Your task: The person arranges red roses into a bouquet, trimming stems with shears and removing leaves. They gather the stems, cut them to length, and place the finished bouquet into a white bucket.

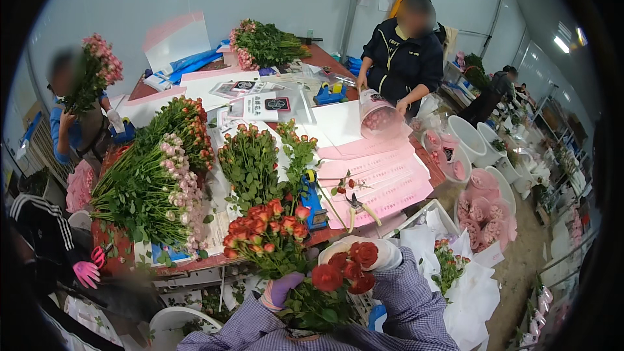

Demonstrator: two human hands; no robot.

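Holding a bunch of orange roses (268, 231) in the left hand's (285, 290) grip by the near edge of the red table (322, 58). Having the right hand (389, 255) just behind big red roses (327, 278); cannot tell if gripping them. Working near yellow-handled cutters (354, 204).

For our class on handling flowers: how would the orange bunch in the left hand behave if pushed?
The orange bunch is probably top-heavy, its blooms crowding one end. Separate heads above leafy stems should likely sway rather than stay stiff, and exposed petals may bruise.
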